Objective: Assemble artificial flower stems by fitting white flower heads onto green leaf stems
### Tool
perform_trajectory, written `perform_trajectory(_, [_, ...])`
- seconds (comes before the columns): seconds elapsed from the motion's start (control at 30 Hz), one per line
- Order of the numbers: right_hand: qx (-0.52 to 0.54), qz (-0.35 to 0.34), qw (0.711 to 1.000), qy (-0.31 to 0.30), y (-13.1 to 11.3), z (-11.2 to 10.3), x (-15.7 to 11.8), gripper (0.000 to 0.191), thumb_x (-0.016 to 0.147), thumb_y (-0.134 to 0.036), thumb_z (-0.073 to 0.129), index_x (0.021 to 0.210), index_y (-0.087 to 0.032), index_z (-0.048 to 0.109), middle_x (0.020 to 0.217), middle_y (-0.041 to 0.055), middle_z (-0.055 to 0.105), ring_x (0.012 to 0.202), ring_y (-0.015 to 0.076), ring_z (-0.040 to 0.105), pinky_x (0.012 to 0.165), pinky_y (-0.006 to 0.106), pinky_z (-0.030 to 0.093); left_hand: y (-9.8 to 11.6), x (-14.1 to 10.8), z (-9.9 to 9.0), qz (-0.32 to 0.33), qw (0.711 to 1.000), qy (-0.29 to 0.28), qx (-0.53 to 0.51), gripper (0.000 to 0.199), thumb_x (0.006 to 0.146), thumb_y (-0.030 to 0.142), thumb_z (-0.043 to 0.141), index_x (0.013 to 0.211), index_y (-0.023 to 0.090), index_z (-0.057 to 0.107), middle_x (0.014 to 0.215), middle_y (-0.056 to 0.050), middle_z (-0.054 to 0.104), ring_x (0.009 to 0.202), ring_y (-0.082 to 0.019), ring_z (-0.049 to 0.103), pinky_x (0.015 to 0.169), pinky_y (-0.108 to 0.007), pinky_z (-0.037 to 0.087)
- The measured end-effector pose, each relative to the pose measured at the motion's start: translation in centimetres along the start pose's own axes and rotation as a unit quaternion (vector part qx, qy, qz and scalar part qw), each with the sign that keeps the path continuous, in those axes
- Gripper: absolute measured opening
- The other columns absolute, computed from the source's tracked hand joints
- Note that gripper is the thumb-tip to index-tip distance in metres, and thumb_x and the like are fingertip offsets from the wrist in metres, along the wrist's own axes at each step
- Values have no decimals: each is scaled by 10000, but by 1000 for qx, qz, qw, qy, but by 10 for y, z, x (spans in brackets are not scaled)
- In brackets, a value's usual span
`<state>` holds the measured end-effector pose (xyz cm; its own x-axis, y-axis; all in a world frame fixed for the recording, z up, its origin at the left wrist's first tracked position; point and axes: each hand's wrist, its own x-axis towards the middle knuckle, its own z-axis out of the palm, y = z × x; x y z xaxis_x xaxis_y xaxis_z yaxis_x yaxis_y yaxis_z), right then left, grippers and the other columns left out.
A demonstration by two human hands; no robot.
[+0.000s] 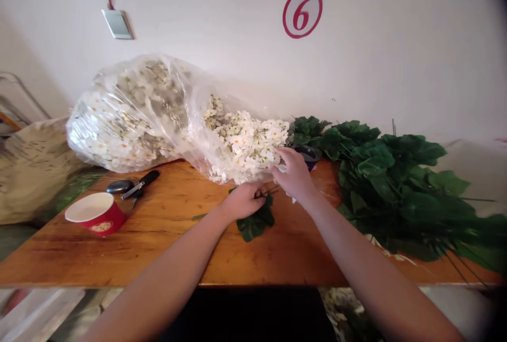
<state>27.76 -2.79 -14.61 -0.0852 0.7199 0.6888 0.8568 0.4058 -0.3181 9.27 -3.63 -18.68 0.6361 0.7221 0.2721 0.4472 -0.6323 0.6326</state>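
Observation:
My left hand rests low over the table, its fingers closed round the stem of artificial green leaves. Part of that stem pokes out to the left of the hand. At the right edge of the white artificial flowers, my right hand has its thumb and index finger apart, with the fingertips close to the blossoms. Whether they touch a flower cannot be made out. These flowers spill from the mouth of a large clear plastic bag, which holds many more.
A big heap of green leaf stems covers the table's right side. A dark round container sits behind my right hand. On the left are a red and white paper cup and dark-handled tools. The wooden table stands against a wall.

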Motion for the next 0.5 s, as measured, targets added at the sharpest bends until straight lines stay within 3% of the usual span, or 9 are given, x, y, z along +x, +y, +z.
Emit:
perform_trajectory(0.07, [-26,-23,994,-101,0,8,21,436,816,-229,570,1246,-169,596,1250,130,617,1149,257,553,991,375,406,-3,0,-1,-8,999,5,-32,234,717,104,510,930,179,572,699,19,539,639,-130,502,591,-245,355])
perform_trajectory(0.17, [-47,-58,970,-232,3,13,45,282,794,-165,563,1035,-205,703,1042,74,710,966,218,627,850,302,448,-8,2,-2,-27,996,24,-81,361,691,97,509,1041,185,502,705,38,521,646,-130,497,597,-242,361])
perform_trajectory(0.27, [-45,-41,972,-227,7,9,52,218,823,-171,524,871,-202,734,898,50,730,844,192,643,764,273,443,-9,4,-6,-43,991,23,-128,349,699,116,501,1037,197,479,689,52,511,633,-124,491,595,-236,363])
perform_trajectory(0.37, [-18,-59,980,-188,9,8,49,230,821,-209,547,947,-193,740,983,60,726,925,202,635,829,284,442,-8,5,-12,-44,990,1,-137,210,695,135,493,894,186,534,712,36,527,660,-121,494,616,-235,373])
perform_trajectory(0.5, [-16,-120,964,-239,4,20,48,258,780,-204,585,976,-203,753,1095,74,700,1013,225,616,915,322,433,-3,4,-18,-46,992,-47,-108,140,683,148,478,769,174,586,720,15,569,681,-130,512,633,-238,387])
